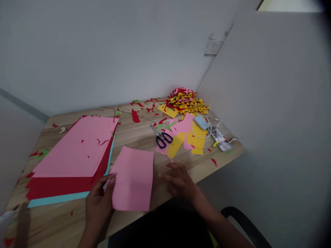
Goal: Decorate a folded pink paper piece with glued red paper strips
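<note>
A pink sheet of paper (134,179) is held at its left edge by my left hand (99,199), thumb on top. The sheet lies over the front part of the table and looks slightly bent. My right hand (179,181) is just right of the sheet, apart from it, with fingers spread and nothing in them. Beyond my right hand lie dark-handled scissors (161,136), blades pointing to the upper left. On the left a stack of large sheets shows pink paper (74,148) on top, red paper (59,187) below and light blue paper (58,199) at the bottom.
Yellow pieces (176,144) and cut pink pieces (182,125) lie near a pale blue device (201,122), a white cable (199,136) and a phone (221,139). Frilled yellow paper (190,105) is heaped at the back corner. Red scraps (135,116) litter the wooden table (131,136).
</note>
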`<state>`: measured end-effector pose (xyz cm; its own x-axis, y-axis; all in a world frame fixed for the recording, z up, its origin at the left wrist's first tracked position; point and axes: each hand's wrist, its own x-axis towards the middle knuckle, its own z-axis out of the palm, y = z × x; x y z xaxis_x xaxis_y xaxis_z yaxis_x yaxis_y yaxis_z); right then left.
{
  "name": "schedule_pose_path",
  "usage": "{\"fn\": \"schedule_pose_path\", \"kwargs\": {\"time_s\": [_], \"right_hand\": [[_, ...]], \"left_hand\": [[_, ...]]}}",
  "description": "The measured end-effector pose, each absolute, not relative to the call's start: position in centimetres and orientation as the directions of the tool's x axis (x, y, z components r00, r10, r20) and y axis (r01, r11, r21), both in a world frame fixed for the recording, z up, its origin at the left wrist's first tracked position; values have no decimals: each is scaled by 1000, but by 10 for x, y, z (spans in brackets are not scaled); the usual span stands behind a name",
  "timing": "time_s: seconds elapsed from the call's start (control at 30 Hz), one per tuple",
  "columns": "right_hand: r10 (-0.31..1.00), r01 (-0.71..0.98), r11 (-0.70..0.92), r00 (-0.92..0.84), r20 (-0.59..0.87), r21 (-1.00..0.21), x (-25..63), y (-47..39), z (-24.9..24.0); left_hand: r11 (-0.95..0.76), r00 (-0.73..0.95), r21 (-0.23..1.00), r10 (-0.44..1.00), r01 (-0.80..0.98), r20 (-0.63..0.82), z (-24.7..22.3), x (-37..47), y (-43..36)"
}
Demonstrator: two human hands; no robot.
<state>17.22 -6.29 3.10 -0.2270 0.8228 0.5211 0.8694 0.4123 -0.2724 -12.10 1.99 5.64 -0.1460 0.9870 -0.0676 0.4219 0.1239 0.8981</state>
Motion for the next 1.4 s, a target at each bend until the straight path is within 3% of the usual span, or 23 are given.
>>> {"fn": "schedule_pose_path", "kwargs": {"time_s": [0.1, 0.23, 0.3, 0.37, 0.43, 0.53, 0.6, 0.77, 1.03, 1.27, 1.4], "right_hand": [[814, 810, 485, -281, 508, -330, 147, -55, 32], [761, 754, 574, -347, 548, -318, 135, -49, 25], [757, 749, 591, -389, 524, -298, 132, -46, 21], [760, 747, 597, -410, 505, -293, 131, -43, 19], [761, 738, 600, -406, 506, -308, 132, -42, 18], [800, 717, 575, -392, 455, -393, 137, -43, 20], [867, 724, 494, -374, 329, -480, 141, -41, 22], [944, 785, 321, -309, 113, -530, 137, -23, 34], [989, 918, -25, -35, -143, -396, 108, 10, 60], [979, 945, 5, -71, -191, -326, 94, 26, 62], [985, 949, 8, -62, -161, -315, 92, 34, 52]], "left_hand": [[227, -121, 949, 971, 219, -204, 62, -113, 20], [232, 22, 935, 969, 267, -247, 60, -115, 24], [101, 18, 899, 993, 427, -121, 59, -122, 26], [-111, 37, 778, 993, 618, 112, 59, -130, 26], [-319, 214, 639, 947, 700, 238, 60, -137, 23], [-517, 573, 577, 814, 633, 101, 58, -140, 13], [-559, 657, 554, 754, 617, 29, 53, -139, 7], [-492, 496, 598, 850, 633, 175, 38, -133, 2], [-339, 251, 506, 939, 793, 236, 28, -112, -1], [-384, 328, 438, 923, 813, 201, 35, -107, 6], [-405, 305, 416, 908, 814, 286, 41, -99, -3]]}}
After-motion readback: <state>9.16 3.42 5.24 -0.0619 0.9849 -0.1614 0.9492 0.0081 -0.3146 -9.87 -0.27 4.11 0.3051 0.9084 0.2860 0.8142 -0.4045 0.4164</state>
